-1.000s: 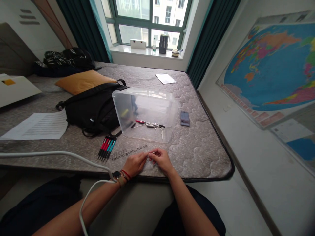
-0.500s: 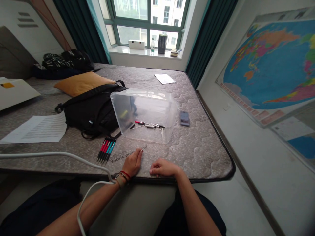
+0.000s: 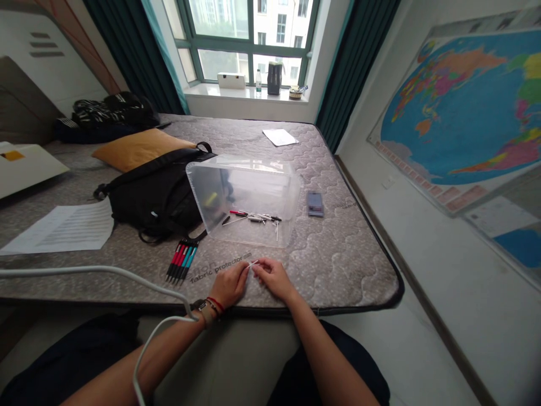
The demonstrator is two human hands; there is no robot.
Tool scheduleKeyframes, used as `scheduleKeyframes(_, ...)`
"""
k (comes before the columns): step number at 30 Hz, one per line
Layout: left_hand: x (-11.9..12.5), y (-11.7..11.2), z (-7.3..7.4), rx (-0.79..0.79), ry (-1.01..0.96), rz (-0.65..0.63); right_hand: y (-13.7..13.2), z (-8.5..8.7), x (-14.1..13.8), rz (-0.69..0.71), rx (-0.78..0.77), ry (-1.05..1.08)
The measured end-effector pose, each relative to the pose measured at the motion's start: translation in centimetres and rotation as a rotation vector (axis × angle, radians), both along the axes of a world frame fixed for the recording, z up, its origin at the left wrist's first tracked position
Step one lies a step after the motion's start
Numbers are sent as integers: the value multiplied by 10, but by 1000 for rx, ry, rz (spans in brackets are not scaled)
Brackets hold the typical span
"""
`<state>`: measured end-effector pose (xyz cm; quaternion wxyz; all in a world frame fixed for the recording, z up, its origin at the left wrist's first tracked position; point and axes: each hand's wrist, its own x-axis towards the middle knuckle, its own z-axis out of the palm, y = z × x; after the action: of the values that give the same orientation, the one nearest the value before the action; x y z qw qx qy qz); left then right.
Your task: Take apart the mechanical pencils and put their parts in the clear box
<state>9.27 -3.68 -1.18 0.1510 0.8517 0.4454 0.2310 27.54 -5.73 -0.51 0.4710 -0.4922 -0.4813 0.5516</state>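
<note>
My left hand (image 3: pixel 230 283) and my right hand (image 3: pixel 273 277) meet near the front edge of a grey quilted mattress (image 3: pixel 338 265). Between their pinched fingertips is a thin pale pen part (image 3: pixel 252 263). Just beyond the hands lies a clear plastic bin (image 3: pixel 245 197) tipped on its side, with several loose pen pieces (image 3: pixel 253 217) inside it. A bundle of red, black and teal pens (image 3: pixel 182 259) lies to the left of my left hand. My left wrist wears a watch and a red band.
A black bag (image 3: pixel 156 192) leans behind the bin, with an orange cushion (image 3: pixel 135 148) past it. A printed sheet (image 3: pixel 63 228) lies at the left, a phone (image 3: pixel 315 203) right of the bin, a paper (image 3: pixel 279 137) farther back. A white cable (image 3: pixel 127 276) crosses the front left.
Half a second ago my right hand rested apart on the mattress edge while the left held the thin part alone. Now the right hand has come back and both pinch it together.
</note>
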Motion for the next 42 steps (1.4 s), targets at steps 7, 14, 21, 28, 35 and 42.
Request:
scheduleKeyframes(7, 1, -2, 2, 38, 82, -34, 5, 9, 6, -246, -9, 135)
scheduleKeyframes(14, -3, 0, 3, -89, -100, 70, -1, 10, 27, 158, 0, -198)
scheduleKeyframes(21, -5, 5, 4, -140, -282, 229, 0, 20, 20, -201, -21, 229)
scheduleKeyframes(28, -6, 4, 1, -83, -136, 64, 1, 3, 5, -140, -87, -1)
scheduleKeyframes(35, -2, 0, 0, 1, -61, -133, -9, 0, -5, 102, 16, -295)
scheduleKeyframes(42, 0, -1, 3, 3, -18, -134, -9, 1, -2, 61, -8, -331)
